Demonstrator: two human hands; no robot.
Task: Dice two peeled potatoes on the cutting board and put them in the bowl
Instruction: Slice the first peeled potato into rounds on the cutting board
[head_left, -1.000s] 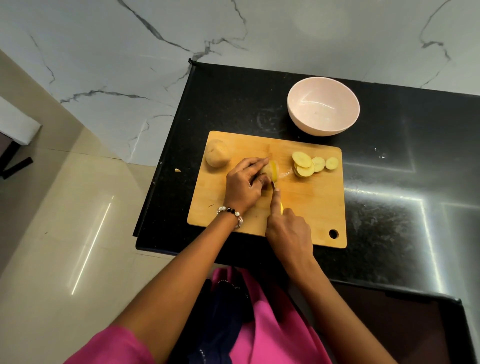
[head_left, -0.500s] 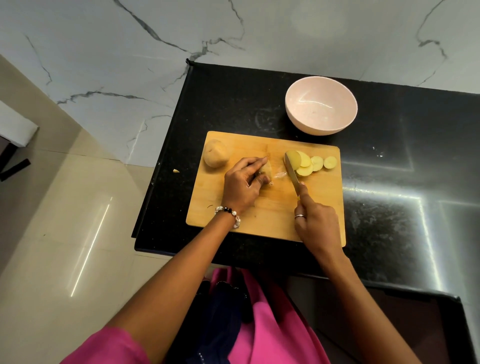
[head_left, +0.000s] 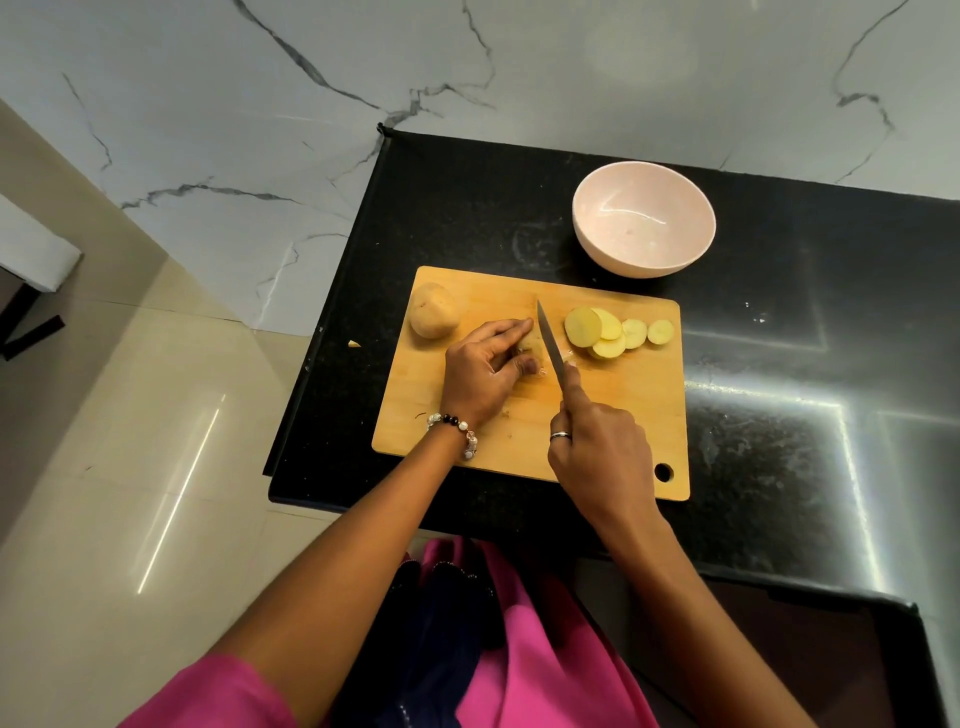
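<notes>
A wooden cutting board lies on the black counter. A whole potato sits at its far left corner. My left hand curls over the remaining piece of the cut potato, which is mostly hidden under the fingers. My right hand grips a knife, forefinger along the spine, with the blade just right of the left fingertips. Several potato slices lie overlapped in a row to the right of the blade. An empty pink bowl stands beyond the board.
A small potato scrap lies on the floor past the counter's left edge. The black counter stretches to the right of the board. A marble wall rises behind. My pink garment is at the near edge.
My right hand swung the knife from the slices back to the left, and the blade now stands beside the potato piece under my left fingers. The left hand has stayed put.
</notes>
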